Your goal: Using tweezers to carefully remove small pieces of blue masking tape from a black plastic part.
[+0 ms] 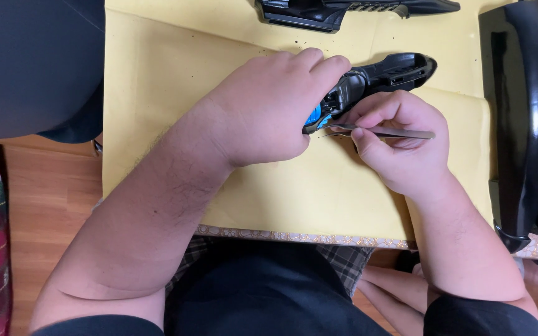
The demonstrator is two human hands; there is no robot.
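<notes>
I see matt yellow paper (219,68), creased, over the table. The small casing (381,74) looks like semi-gloss black plastic; the big shell (524,112) at right is glossy black. The tweezers (387,132) are brushed metal. Left, the floor (51,186) is smooth wood.

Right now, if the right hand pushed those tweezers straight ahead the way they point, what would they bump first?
Probably the left hand, near the blue spot on the black plastic part. The right hand aims the tweezers leftward; depth is unclear.
</notes>
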